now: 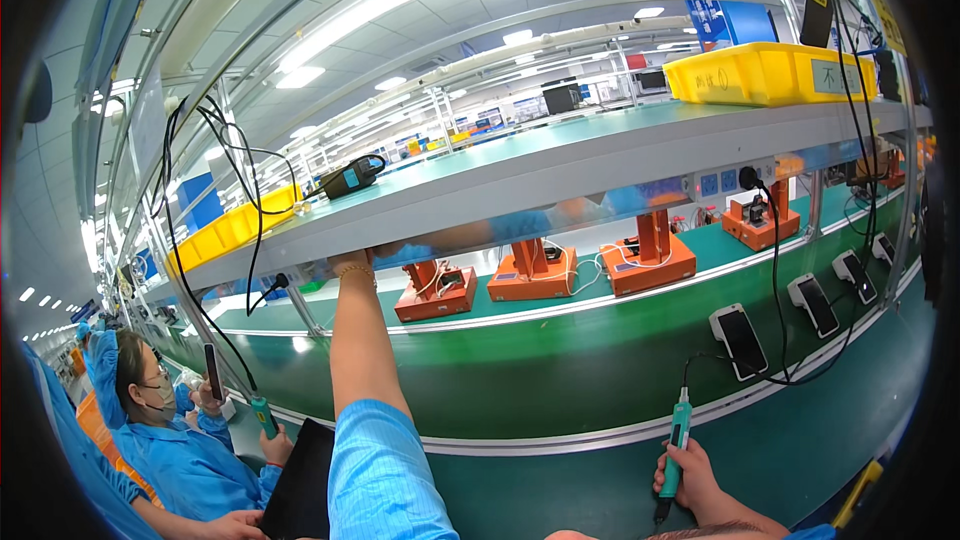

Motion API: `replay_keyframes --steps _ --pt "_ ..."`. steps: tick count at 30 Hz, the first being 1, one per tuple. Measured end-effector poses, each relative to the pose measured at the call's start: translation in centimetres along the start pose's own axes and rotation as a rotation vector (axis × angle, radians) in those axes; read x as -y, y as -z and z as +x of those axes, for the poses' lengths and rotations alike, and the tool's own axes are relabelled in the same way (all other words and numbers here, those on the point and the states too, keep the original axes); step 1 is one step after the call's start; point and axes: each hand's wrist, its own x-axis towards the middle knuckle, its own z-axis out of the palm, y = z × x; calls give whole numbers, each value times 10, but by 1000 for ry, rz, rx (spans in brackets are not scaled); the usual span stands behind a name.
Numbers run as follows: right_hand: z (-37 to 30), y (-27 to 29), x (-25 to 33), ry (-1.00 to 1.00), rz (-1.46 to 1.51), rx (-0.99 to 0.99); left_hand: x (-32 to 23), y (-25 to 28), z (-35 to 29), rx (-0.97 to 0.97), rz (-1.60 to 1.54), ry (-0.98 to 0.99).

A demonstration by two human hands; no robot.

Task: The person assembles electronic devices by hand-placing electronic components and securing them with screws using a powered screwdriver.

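My left arm reaches forward and up to the shelf's underside, where the shelf edge hides the fingers of my left hand [352, 262]; a bracelet circles the wrist. What that hand touches is out of sight. My right hand [692, 480] is closed around a teal electric screwdriver [680, 428], its bit pointing down and its cable rising from the top. Orange fixtures [436, 292] stand in a row beyond the green bench front, the nearest just right of my left forearm. Below my left arm, a black flat panel [300, 480] lies beside a co-worker's hand [238, 524].
Overhead runs a long shelf [560, 175] bearing yellow bins [765, 75] and a black device [352, 176]. Phone-like devices [740, 342] sit in holders on the green front. Black cables [775, 290] hang at right. A masked co-worker [190, 450] in blue holds another teal screwdriver [264, 417].
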Motion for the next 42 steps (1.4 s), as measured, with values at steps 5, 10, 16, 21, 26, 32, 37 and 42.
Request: replay_keyframes --steps 5,10,16,21,26,32,37,42 --pt "-1 0 -1 2 5 9 1 10 7 -12 24 -35" --pt "-5 -2 1 -5 -9 -2 -3 12 16 -28 60 -62" --pt "-9 1 4 -18 32 26 14 5 18 -20 108 -45" --pt "-3 -5 3 -39 26 30 14 26 43 60 183 32" --pt "1 -6 3 -26 -1 58 12 36 37 167 235 72" --pt "-4 4 8 1 -11 -9 62 7 -80 -162 198 131" --pt "-10 -16 15 -4 38 15 95 44 -153 146 378 140" --pt "-16 8 44 304 69 -127 101 28 -385 761 804 259"
